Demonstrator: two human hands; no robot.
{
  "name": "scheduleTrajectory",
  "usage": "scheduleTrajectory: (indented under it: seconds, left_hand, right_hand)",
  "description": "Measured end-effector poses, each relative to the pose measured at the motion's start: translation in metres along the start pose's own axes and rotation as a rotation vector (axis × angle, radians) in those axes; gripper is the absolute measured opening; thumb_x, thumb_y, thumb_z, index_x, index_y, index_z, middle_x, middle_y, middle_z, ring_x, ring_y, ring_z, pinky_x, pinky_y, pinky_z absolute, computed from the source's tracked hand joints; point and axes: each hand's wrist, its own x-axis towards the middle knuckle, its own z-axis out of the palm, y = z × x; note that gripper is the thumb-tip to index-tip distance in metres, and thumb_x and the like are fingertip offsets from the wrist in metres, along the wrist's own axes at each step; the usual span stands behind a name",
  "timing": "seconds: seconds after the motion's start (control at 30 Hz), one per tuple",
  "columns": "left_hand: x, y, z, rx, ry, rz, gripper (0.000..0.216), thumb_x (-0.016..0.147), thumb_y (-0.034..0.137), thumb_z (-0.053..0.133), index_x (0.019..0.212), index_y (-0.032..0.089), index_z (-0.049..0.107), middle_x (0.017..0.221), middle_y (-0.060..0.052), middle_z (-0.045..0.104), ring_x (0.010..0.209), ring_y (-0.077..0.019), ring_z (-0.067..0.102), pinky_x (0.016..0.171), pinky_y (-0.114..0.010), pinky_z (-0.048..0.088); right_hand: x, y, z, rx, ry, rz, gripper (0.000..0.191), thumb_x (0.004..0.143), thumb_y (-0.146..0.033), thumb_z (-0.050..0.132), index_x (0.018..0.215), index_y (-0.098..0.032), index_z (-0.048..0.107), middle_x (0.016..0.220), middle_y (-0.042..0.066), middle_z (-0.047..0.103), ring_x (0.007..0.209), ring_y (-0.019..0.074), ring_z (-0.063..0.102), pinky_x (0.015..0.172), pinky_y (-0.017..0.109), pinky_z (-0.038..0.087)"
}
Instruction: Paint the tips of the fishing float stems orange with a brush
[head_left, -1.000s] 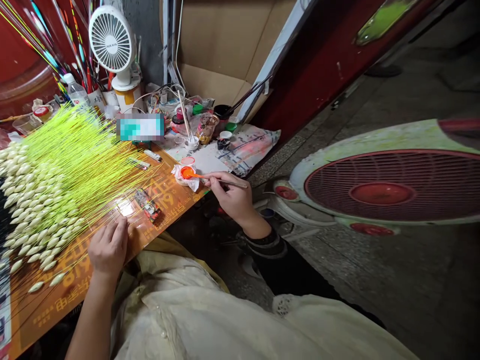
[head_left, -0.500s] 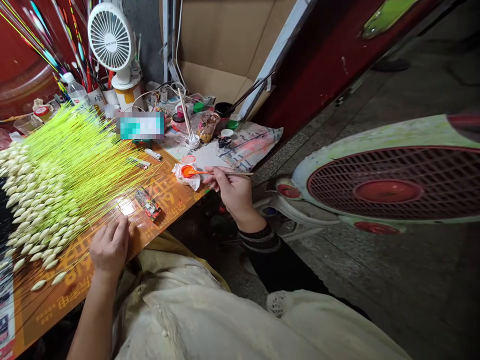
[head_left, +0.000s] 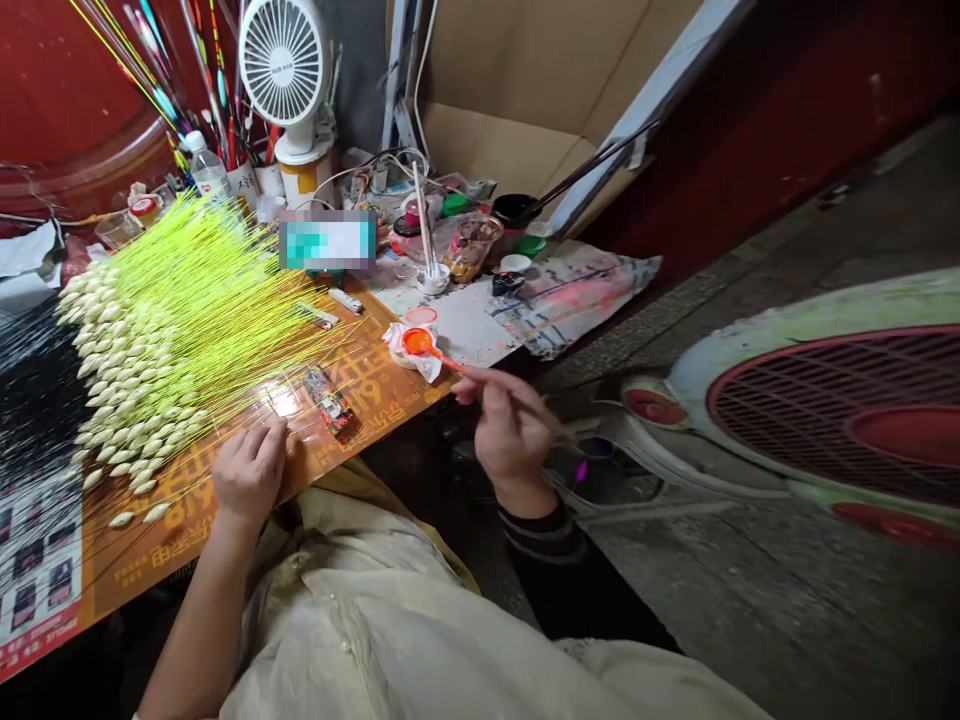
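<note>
Hands apart above desk. Your right hand pinches thin paintbrush, orange-wet tip just beside orange paint cap, not touching it. Cap sits on crumpled white tissue. Your left hand lies open, relaxed, fingers resting on neon-yellow float stems. Cream float bodies lie massed in rows on desk, left of that hand, stems fanning toward paint. Paint-stained cloth lies beyond right hand.
</note>
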Motion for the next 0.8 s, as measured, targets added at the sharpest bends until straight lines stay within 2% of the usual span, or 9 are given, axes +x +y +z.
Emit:
scheduleTrajectory:
  seconds: [0.1,0.17,0.33,0.5,0.8]
  left_hand:
    - [-0.001,-0.001,0.001,0.008,-0.009,-0.006,0.025,0.091,0.014,0.068,0.116,0.017,0.067,0.090,-0.005,0.077,0.069,-0.0159,0.063,0.069,-0.030,0.044]
    - [-0.002,-0.001,0.001,0.013,-0.022,-0.008,0.025,0.091,0.014,0.068,0.116,0.017,0.066,0.091,-0.005,0.077,0.070,-0.0159,0.064,0.069,-0.030,0.044]
    - [-0.003,-0.002,0.001,0.016,-0.027,-0.014,0.026,0.093,0.015,0.067,0.119,0.019,0.066,0.092,-0.005,0.077,0.070,-0.0160,0.065,0.071,-0.030,0.046]
    - [-0.005,-0.003,0.001,-0.008,-0.039,-0.029,0.029,0.094,0.016,0.064,0.122,0.021,0.066,0.093,-0.006,0.077,0.072,-0.0164,0.068,0.072,-0.030,0.046]
    - [-0.006,-0.003,0.002,-0.002,-0.048,-0.035,0.026,0.095,0.018,0.063,0.120,0.021,0.068,0.091,-0.006,0.076,0.073,-0.0161,0.066,0.072,-0.030,0.045]
  right_hand:
    - [-0.029,-0.004,0.015,-0.011,-0.180,-0.223,0.029,0.099,-0.019,0.050,0.120,-0.024,0.069,0.098,0.007,0.074,0.091,0.0214,0.069,0.082,0.041,0.058]
    - [-0.045,-0.005,0.026,-0.016,-0.255,-0.355,0.037,0.096,-0.012,0.051,0.128,-0.025,0.065,0.103,0.009,0.073,0.098,0.0231,0.068,0.087,0.045,0.059]
    - [-0.065,0.002,0.045,-0.083,-0.270,-0.538,0.052,0.091,-0.007,0.056,0.140,-0.024,0.057,0.104,0.009,0.072,0.096,0.0227,0.065,0.083,0.045,0.060]
    - [-0.072,0.011,0.052,-0.149,-0.227,-0.556,0.058,0.092,-0.009,0.059,0.146,-0.027,0.052,0.107,0.009,0.074,0.096,0.0232,0.066,0.082,0.044,0.060]
    - [-0.078,0.014,0.058,-0.210,-0.196,-0.513,0.055,0.094,-0.011,0.056,0.147,-0.027,0.051,0.109,0.010,0.074,0.094,0.0241,0.067,0.081,0.045,0.059]
